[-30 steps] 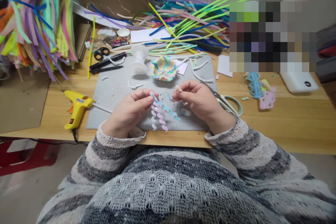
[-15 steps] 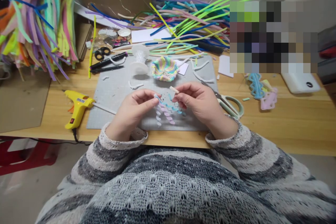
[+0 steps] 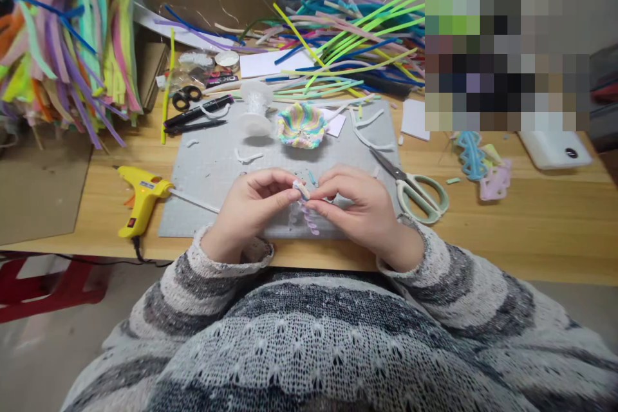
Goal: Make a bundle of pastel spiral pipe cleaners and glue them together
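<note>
My left hand [image 3: 258,206] pinches the upper end of a small bunch of spiral-curled pipe cleaners [image 3: 309,219]; a lavender curl and a pale one hang below the fingers. Between finger and thumb, my right hand [image 3: 361,209] grips a short cream pipe cleaner piece [image 3: 302,190], laid against the top of that bunch. The fingertips of both hands nearly meet, and partly cover the pieces. Just beyond them lies a small blue scrap [image 3: 311,178] on the grey cutting mat [image 3: 193,206]. Scissors [image 3: 418,192] with pale green handles rest beside my right hand.
A striped, ruffled pipe cleaner dish [image 3: 302,123] and a spool of clear line [image 3: 255,109] stand behind my hands. To the left is a yellow glue gun [image 3: 145,196]. Pipe cleaners [image 3: 357,38] pile up at the back. Finished-looking blue and pink pieces [image 3: 470,156] lie right.
My right hand has moved left to my left hand, bringing the cream piece against the curled bunch. The scissors now show more fully.
</note>
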Demonstrator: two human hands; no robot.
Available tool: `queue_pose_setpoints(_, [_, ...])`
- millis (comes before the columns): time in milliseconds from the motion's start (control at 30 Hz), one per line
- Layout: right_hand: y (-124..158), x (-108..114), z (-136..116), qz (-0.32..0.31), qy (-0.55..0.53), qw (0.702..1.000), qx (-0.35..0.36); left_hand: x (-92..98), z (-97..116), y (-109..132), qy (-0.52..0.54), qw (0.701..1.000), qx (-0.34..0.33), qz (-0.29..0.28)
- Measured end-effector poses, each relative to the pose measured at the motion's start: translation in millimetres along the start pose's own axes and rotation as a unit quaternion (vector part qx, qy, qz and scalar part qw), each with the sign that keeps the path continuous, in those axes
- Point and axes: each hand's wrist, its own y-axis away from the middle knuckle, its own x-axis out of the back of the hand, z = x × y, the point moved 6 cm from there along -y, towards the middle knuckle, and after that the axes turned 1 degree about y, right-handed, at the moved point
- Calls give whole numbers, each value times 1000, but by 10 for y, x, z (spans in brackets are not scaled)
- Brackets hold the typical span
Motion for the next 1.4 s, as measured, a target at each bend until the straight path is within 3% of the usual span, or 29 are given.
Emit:
queue_pose_setpoints(200, [-14,155,-35,87,-36,995,12,89,-18,-7,14,998,-19,52])
queue_pose_setpoints(333, [-24,108,2,39,-65,997,-15,93,1,-12,14,997,-31,67])
queue_pose_setpoints(467, [-6,19,45,-1,-17,999,-28,77,2,-15,10,998,-34,59])
queue_pose_setpoints(667, [10,-35,41,-1,12,1000,-1,59,-83,-18,42,999,8,19])
queue_pose_setpoints(1000, [22,-24,11,19,45,999,16,31,-92,-10,60,997,50,26])
queue_pose_setpoints(1400, [49,-66,27,-11,91,995,42,-4,-114,-12,53,997,56,-8])
